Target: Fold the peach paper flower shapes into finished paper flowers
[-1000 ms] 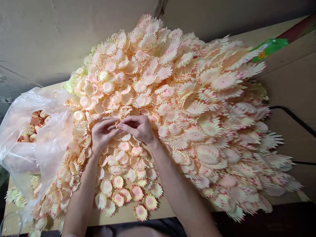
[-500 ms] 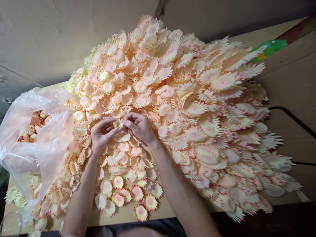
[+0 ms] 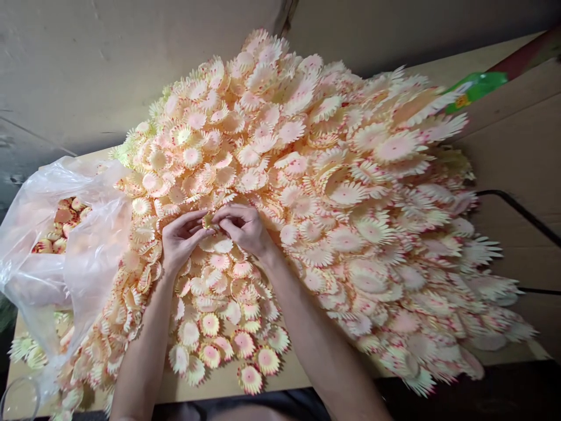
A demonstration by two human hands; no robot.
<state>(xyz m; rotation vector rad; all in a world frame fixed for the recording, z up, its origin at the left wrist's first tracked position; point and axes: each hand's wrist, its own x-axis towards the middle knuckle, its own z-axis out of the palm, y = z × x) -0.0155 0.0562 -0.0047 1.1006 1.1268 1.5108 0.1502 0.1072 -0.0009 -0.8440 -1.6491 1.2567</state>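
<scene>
Between my two hands is a small yellowish fabric flower piece (image 3: 207, 221), curled into a cup. The fingertips of my left hand (image 3: 182, 235) pinch it from the left. My right hand (image 3: 245, 228) is closed against its right side, thumb and forefinger together on its edge; my fingers partly hide it. Under and around both hands lie many loose fabric flowers (image 3: 219, 261), pale pink and cream with fringed, red-tipped petals. A big heap of the same flowers (image 3: 302, 146) rises behind my hands and spreads to the right.
At the left, a clear plastic bag (image 3: 96, 234) holds several curled red-and-yellow flower pieces (image 3: 61, 225). A clear round rim (image 3: 20, 397) shows at the lower left corner. A green wrapper (image 3: 477, 88) lies at the upper right, near a black cable (image 3: 521, 213) and cardboard (image 3: 517, 140). A wall (image 3: 109, 64) stands behind.
My right hand has shifted slightly left, closer to my left hand, and its fingers now overlap the flower piece's right edge. The left hand has hardly moved.
</scene>
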